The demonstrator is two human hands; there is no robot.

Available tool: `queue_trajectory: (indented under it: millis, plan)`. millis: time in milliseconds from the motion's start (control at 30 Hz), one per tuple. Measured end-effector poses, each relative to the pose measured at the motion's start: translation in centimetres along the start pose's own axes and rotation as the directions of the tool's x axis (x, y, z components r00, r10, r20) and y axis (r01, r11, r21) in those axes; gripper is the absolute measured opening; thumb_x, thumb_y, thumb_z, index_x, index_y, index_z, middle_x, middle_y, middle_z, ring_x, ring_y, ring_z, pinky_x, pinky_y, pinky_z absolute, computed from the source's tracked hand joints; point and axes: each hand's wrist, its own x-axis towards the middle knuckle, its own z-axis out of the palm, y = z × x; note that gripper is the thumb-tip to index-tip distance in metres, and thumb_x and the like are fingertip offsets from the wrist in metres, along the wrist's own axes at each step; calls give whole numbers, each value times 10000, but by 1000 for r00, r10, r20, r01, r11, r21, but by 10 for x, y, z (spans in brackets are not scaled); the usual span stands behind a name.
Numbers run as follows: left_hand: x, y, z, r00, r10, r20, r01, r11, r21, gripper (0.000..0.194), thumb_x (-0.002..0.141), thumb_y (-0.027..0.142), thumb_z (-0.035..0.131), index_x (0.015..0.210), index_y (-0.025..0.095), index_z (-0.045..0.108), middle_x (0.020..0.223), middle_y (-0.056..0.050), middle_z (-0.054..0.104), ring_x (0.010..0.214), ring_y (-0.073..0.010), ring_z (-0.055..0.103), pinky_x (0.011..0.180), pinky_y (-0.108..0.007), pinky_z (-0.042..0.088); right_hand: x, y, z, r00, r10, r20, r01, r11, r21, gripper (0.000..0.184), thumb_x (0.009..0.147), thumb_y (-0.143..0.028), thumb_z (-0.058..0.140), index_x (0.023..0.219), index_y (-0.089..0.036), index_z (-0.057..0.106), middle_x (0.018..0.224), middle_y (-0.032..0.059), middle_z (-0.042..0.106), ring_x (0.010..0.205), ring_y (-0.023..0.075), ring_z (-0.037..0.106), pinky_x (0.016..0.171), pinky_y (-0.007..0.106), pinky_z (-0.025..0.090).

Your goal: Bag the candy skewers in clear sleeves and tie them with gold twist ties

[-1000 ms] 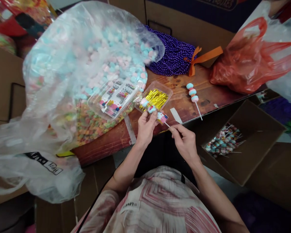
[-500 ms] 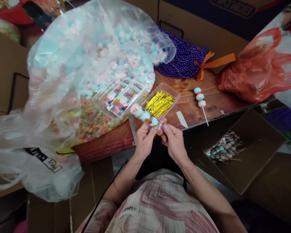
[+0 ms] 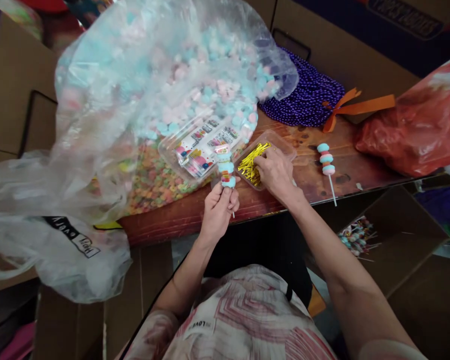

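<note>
My left hand [image 3: 218, 206] is closed round the lower end of a marshmallow skewer [image 3: 226, 167], which stands upright in a clear printed wrapper. Its stick tip shows below the fingers. My right hand [image 3: 275, 172] reaches into a clear plastic tray [image 3: 288, 150], fingertips pinched at the gold twist ties [image 3: 248, 167]; how many they hold is hidden. Just left of it, a second clear tray [image 3: 168, 150] contains printed wrappers [image 3: 206, 145]. An unwrapped marshmallow skewer [image 3: 326, 159] with blue and pink pieces lies on the wooden table [image 3: 303, 182] to the right.
A big clear bag [image 3: 108, 65] of marshmallows and ring-shaped candy covers the left side. Purple bead strings [image 3: 307, 90] with an orange ribbon lie behind. A red plastic bag [image 3: 408, 135] sits at right. Below it, a cardboard box [image 3: 408, 235] holds finished skewers [image 3: 356, 236].
My right hand has left the wrapper's gathered end and moved into the twist-tie tray. My left hand has turned the wrapped skewer upright. The view has shifted slightly.
</note>
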Motion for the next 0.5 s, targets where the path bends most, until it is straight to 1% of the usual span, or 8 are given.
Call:
queue_trajectory:
  millis: [100,167,233,300,367,433,500]
  plan:
    - [1,-1,0,999,-6,-33,4,999,-44,372,782,389,917,881,189,620,620,67,499,516,-40,352,477,-144,312,11,6,8,996,-79,30,81,995,-66,313,1021,-119,422,957,-150,726,1029,167,679,979,297,539,744,368,365]
    - [3,-1,2,999,-3,-42,0,997,-71,408,763,378,932,850,199,575,622,70,524,510,-36,364,477,-135,322,12,9,8,996,-87,31,90,991,-95,313,1004,-71,392,1028,-112,701,1056,192,679,967,294,549,763,373,376]
    - [5,-2,4,999,-11,-46,7,996,-85,430,743,386,945,844,199,570,620,72,539,505,-30,375,480,-128,334,11,12,6,997,-69,16,71,993,-95,300,1004,-64,378,1068,-90,670,1070,211,682,961,295,565,765,371,381]
    - [7,-2,7,998,-22,-57,17,996,-82,436,725,400,953,859,195,591,632,68,556,508,-28,400,483,-126,347,9,15,3,1000,-24,-15,23,999,-48,258,1031,-118,391,1082,-104,644,1052,202,693,946,291,582,739,358,378]
    - [10,-3,10,997,-25,-69,20,997,-68,434,719,415,950,855,188,606,656,59,571,513,-26,417,487,-128,356,5,18,-1,998,43,-47,-41,998,39,205,1057,-200,431,1091,-139,624,999,161,706,894,270,595,704,335,364]
    - [14,-4,13,997,-15,-78,10,998,-57,428,721,419,942,823,180,601,668,52,575,507,-19,401,480,-128,340,2,20,-3,993,103,-60,-93,985,142,166,1063,-262,475,1081,-175,615,948,115,708,831,242,600,683,317,352]
    - [17,-5,16,996,5,-88,-9,999,-43,414,735,409,926,794,174,589,673,47,573,494,-11,362,465,-129,300,-2,22,-4,989,128,-73,-108,965,237,139,1049,-258,495,1020,-193,614,911,88,702,781,221,597,671,311,352]
